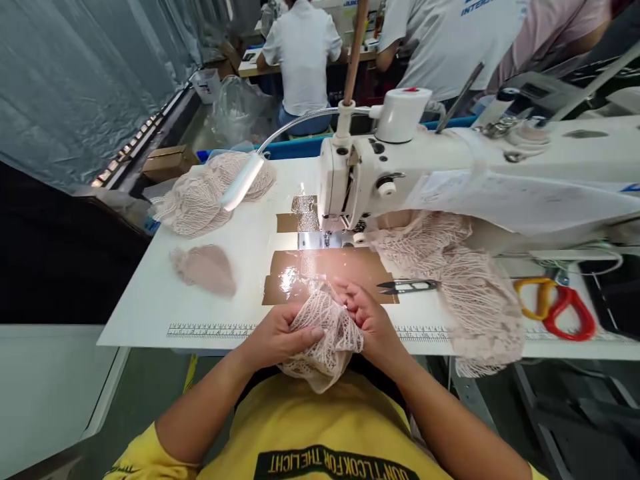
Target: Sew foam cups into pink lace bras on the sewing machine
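Observation:
A piece of pale pink lace fabric (325,330) is bunched between my two hands at the table's front edge, its lower end hanging over my lap. My left hand (280,337) grips its left side, thumb lying on top of the lace. On the other side, my right hand (373,320) pinches the upper right edge with bent fingers. Just beyond my hands lies the brown tape (345,263) in front of the sewing machine's needle area (327,239). Black thread snips (407,287) rest to the right of my right hand.
The white sewing machine (350,177) stands ahead. Lace piles lie at back left (195,200) and right (480,300). A small beige piece (207,268) lies left. Scissors with red and yellow handles (570,313) are far right. A lamp (243,183) reaches over the table. People sit beyond.

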Tool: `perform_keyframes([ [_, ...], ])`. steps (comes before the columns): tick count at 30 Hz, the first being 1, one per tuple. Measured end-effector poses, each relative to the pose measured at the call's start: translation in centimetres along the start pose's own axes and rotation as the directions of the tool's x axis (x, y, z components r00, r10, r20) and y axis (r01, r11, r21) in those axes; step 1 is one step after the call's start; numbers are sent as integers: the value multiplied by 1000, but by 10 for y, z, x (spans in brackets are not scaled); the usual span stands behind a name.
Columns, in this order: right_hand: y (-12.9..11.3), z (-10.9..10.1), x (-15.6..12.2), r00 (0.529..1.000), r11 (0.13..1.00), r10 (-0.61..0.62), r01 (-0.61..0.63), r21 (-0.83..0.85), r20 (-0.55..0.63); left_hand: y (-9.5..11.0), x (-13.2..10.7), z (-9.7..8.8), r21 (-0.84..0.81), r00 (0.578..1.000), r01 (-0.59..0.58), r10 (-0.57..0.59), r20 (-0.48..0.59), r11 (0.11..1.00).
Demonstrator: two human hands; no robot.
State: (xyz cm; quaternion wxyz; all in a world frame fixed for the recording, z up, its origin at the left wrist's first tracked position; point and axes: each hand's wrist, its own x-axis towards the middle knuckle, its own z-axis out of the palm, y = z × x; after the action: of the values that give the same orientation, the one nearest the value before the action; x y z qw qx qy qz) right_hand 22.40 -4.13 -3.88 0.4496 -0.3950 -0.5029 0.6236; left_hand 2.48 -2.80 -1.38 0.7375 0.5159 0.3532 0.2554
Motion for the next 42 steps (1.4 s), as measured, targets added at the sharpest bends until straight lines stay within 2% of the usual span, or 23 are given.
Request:
perform_keyframes([
  [2, -7, -7, -1, 990, 995, 16, -2, -98, 143, -3, -1, -2, 39, 998, -49, 50, -37, 998],
  [4, -16, -15, -2, 960, 994, 67, -39, -106, 274, -5, -3, -5, 64, 996, -65, 69, -59, 996],
  [7, -25, -23, -2, 946, 993, 67, -33, -112, 316, -5, -6, -9, 99, 996, -70, 75, -57, 993],
  [10, -24, -20, 2, 970, 980, 44, 4, -201, 238, -2, -5, -8, 112, 998, -69, 69, 3, 991],
  [13, -17, -13, 4, 982, 978, 90, -55, -203, 168, -1, -3, -7, 91, 998, -56, 52, 47, 994],
  [14, -15, -11, 4, 985, 982, 100, -74, -176, 141, -2, -2, -7, 43, 999, -37, 36, 22, 998],
  [16, -11, -8, 3, 997, 994, 80, -78, -76, 25, -7, -2, -7, -180, 997, -14, 0, -80, 984],
  [17, -9, -7, 3, 996, 998, 59, -60, -14, -65, -10, -2, -7, -335, 991, -27, -19, -134, 942],
  [19, -6, -5, 4, 969, 995, 17, 7, 95, -247, -16, -4, -3, -607, 980, -94, -33, -195, 789],
  [21, -4, -2, 6, 940, 988, 2, 50, 145, -341, -21, -6, 5, -750, 987, -103, -26, -158, 653],
  [23, -2, 4, 8, 947, 991, 9, 35, 131, -321, -24, -5, 17, -788, 996, -24, -51, -71, 615],
  [25, 0, 11, 9, 969, 996, 37, -17, 84, -246, -25, -2, 30, -779, 993, 43, -115, -38, 625],
  [27, 0, 18, 11, 975, 995, 70, -53, 84, -210, -26, 2, 38, -769, 980, 19, -165, -113, 639],
  [29, -1, 20, 13, 966, 987, 85, -48, 153, -242, -28, 5, 40, -751, 959, -31, -192, -208, 660],
  [31, -4, 17, 16, 940, 971, 82, -1, 239, -331, -29, 1, 36, -693, 955, -24, -189, -229, 721],
  [32, -7, 13, 17, 925, 964, 74, 28, 263, -371, -28, -4, 31, -632, 970, 10, -161, -182, 775],
  [34, -12, 5, 19, 920, 963, 53, 56, 264, -389, -21, -18, 18, -414, 996, 85, -76, 38, 906],
  [35, -14, 1, 19, 937, 970, 45, 42, 239, -347, -14, -26, 10, -252, 979, 107, -57, 198, 962],
  [36, -17, -2, 18, 963, 981, 41, 11, 192, -267, -7, -33, 3, -97, 952, 89, -56, 300, 991],
  [37, -19, -4, 17, 986, 992, 42, -22, 123, -161, 2, -39, -3, 0, 952, 9, -9, 305, 1000],
  [39, -22, -3, 14, 997, 998, 51, -48, -47, 65, 17, -44, -14, 200, 980, -196, 187, 62, 960],
  [41, -24, 2, 12, 972, 985, 56, -17, -169, 227, 27, -41, -20, 428, 925, -260, 350, -147, 866],
  [42, -24, 6, 11, 960, 979, 55, 2, -203, 274, 28, -37, -22, 496, 913, -240, 368, -177, 834],
])
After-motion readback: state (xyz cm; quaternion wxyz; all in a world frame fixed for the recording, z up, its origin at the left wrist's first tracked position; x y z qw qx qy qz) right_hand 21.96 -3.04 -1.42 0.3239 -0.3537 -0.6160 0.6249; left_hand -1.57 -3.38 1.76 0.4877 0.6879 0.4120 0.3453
